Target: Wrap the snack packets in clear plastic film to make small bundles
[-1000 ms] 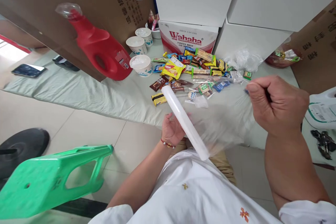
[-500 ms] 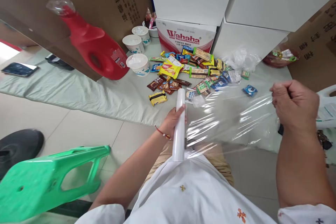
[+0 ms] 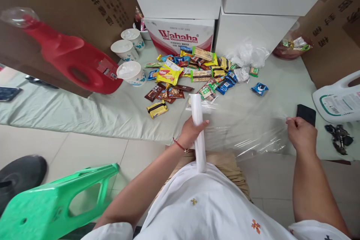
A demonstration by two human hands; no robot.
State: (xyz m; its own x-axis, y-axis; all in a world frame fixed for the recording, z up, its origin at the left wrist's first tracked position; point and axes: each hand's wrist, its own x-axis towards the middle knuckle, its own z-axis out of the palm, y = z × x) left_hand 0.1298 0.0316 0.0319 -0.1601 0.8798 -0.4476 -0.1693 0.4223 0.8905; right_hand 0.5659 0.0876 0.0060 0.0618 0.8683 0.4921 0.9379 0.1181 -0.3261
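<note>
Film roll (image 3: 200, 152): white, near upright in view, in front of your shirt (image 3: 213, 202); top end overlaps tbl edge, bottom end at shirt hem.
L hand (image 3: 189, 134): yours, wrapped round roll approx mid-length, thumb across front; red bracelet (image 3: 178, 143) on wrist.
R hand (image 3: 302, 135): yours, closed in a fist, pinching far end of film; out to the right, near black slab (image 3: 306, 114) on tbl.
Clear film (image 3: 247, 135): pulled out between your two hands, creased, runs across front edge of tbl.
Snack pile (image 3: 201, 76): mixed wrapped bars/pkts on tbl cloth (image 3: 118, 118), beyond roll, in front of Wahaha carton (image 3: 180, 35).
Loose pkts: yellow pkt (image 3: 157, 109) near side of pile, blue pkt (image 3: 260, 89) apart on the right.
Paper cups (image 3: 131, 73): three, left of pile; red jug (image 3: 75, 62) just beside.
White jug (image 3: 341, 99): far right, keys (image 3: 339, 138) near it.
Green stool (image 3: 36, 210): floor, your lower left.
</note>
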